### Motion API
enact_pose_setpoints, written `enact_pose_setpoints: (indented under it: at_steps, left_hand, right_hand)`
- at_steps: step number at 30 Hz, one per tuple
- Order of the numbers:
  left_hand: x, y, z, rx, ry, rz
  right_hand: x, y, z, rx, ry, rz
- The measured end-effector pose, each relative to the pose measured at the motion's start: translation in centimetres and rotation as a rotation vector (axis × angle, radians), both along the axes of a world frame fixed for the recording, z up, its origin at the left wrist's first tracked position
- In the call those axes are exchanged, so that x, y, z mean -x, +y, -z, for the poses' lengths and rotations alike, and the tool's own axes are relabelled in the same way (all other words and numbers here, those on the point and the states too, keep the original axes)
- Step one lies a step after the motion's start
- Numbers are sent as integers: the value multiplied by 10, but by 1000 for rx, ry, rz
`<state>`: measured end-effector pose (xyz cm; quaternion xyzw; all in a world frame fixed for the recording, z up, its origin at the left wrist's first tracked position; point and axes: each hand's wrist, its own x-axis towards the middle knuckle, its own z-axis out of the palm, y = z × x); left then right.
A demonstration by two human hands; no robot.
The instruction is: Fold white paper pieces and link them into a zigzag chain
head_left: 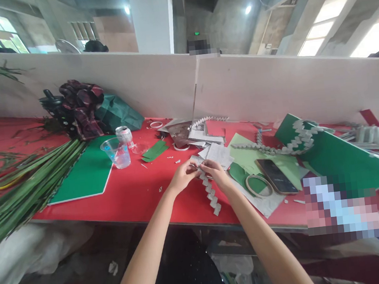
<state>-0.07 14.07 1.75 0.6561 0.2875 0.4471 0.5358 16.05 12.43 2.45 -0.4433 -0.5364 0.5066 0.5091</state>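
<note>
A zigzag chain of folded grey paper (211,195) hangs down between my hands toward the front edge of the red table (131,202). My left hand (183,176) pinches the chain's upper end from the left. From the right, my right hand (215,172) has its fingers closed on the same end, and the fingertips of both hands nearly meet. The exact fold between the fingers is too small to make out. Just behind the hands lie loose grey paper pieces (220,155).
Right of my hands are a phone (276,176), a round hoop (259,185), another folded chain (302,137) and a green board (340,162). At left stand a plastic cup (120,156), a can (124,136) and long green leaves (41,180). A white partition (254,85) runs behind.
</note>
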Motion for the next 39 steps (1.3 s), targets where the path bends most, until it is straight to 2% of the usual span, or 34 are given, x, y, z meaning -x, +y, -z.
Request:
enact_pose_setpoints:
  at_steps: [5, 11, 17, 21, 32, 39]
  left_hand:
    - [-1, -5, -5, 0, 39, -34]
    - [-4, -3, -3, 7, -10, -72]
    - [2, -1, -8, 42, -135, -181]
    - [3, -2, -10, 65, -132, -185]
    - [1, 7, 5, -46, 6, -230]
    - [2, 7, 8, -128, 83, -224]
  right_hand:
    - [4, 0, 4, -27, -24, 47]
    - [7, -4, 0, -138, -58, 143]
    - [2, -1, -2, -166, 77, 7]
    - [3, -1, -1, -149, 84, 16]
    - [6, -4, 1, -168, -13, 116]
    - [5, -9, 0, -202, -88, 144]
